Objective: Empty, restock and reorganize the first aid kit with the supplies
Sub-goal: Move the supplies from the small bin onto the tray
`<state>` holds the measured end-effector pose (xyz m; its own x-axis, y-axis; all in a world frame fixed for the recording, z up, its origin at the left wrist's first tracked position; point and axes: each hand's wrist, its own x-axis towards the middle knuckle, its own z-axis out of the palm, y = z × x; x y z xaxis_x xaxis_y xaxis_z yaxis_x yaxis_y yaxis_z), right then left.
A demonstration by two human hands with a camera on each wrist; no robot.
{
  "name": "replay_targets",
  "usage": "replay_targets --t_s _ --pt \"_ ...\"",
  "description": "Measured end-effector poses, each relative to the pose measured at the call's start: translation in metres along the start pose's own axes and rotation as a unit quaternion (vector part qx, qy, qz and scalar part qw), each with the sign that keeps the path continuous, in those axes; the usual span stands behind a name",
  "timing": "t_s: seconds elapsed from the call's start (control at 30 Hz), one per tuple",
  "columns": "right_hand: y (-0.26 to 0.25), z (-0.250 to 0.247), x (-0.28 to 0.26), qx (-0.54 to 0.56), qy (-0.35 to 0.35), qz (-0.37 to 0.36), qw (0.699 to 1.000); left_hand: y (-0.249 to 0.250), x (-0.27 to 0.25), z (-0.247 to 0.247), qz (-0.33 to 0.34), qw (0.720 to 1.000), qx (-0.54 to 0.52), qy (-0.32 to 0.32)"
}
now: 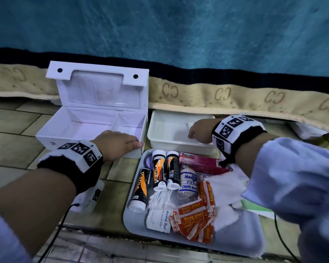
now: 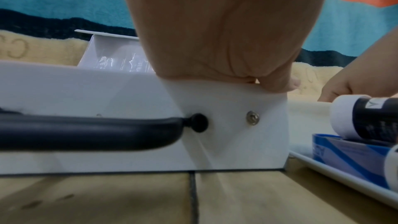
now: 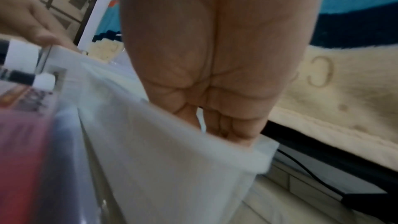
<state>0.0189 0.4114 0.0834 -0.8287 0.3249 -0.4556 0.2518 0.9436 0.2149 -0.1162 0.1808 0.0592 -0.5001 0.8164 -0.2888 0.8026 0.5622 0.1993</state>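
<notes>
Two hands are working around the open white first aid kit (image 1: 91, 128), which is sitting on the tiled floor (image 1: 11, 141) with its lid standing up. In the head view, the left hand (image 1: 118, 143) is resting on the kit's near right corner, its fingers lying over the front rim. Just right of the kit, the right hand (image 1: 199, 130) is reaching down into a white tub (image 1: 160, 137) beside something white; how far its fingers are spread cannot be told here. Near the kit's front right corner, a grey tray (image 1: 133, 221) is holding three V-style tubes (image 1: 160, 171), a crepe bandage roll (image 1: 187, 182), a pink Bacidin box (image 1: 201, 160), Keep plast plasters (image 1: 194, 221), cotton buds (image 1: 160, 198), an alcohol pad (image 1: 159, 221) and white gauze (image 1: 224, 188).

From the left wrist, the left hand (image 2: 226, 40) is gripping the kit's (image 2: 237, 125) front wall at its top edge, thumb (image 2: 280, 84) curled against the outside face, above a black handle (image 2: 86, 130).

From the right wrist, the right hand's (image 3: 215, 65) fingers (image 3: 232, 125) are lying close together and pointing down inside the tub (image 3: 172, 159), a thin white piece showing between them.
</notes>
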Motion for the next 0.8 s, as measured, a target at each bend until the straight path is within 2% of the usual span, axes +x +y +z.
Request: replay_targets --t_s 0.07,0.17,0.3,0.37,0.43,0.53,0.57,0.63,0.8 --pt "-0.004 -0.006 -0.003 0.031 0.017 0.002 0.999 0.000 0.001 0.000 0.001 1.000 -0.001 0.004" --pt "0.000 -0.027 -0.023 0.142 0.063 0.018 0.988 0.000 0.001 0.001 0.003 1.000 0.004 0.008" --pt "0.015 -0.047 -0.083 0.208 0.176 0.021 0.962 0.000 -0.001 0.000 0.004 1.000 0.005 0.008" --pt "0.022 -0.042 -0.119 0.223 0.201 0.022 0.954 0.000 -0.002 -0.001 0.004 1.000 0.013 0.010" --pt "0.027 -0.026 -0.153 0.232 0.152 0.029 0.960 0.002 -0.003 -0.001 0.006 1.000 0.023 0.009" --pt "0.024 0.009 -0.185 0.261 -0.015 0.015 0.965 0.005 -0.003 -0.003 0.003 1.000 0.026 0.007" --pt "0.019 0.022 -0.191 0.259 -0.051 0.003 0.964 0.005 -0.003 -0.003 0.002 1.000 0.025 0.008" --pt "0.009 0.044 -0.197 0.246 -0.061 -0.019 0.967 0.007 -0.005 -0.003 0.000 1.000 0.024 0.009" --pt "-0.001 0.084 -0.197 0.257 -0.033 -0.018 0.966 0.009 -0.007 -0.005 -0.005 1.000 0.028 0.001"
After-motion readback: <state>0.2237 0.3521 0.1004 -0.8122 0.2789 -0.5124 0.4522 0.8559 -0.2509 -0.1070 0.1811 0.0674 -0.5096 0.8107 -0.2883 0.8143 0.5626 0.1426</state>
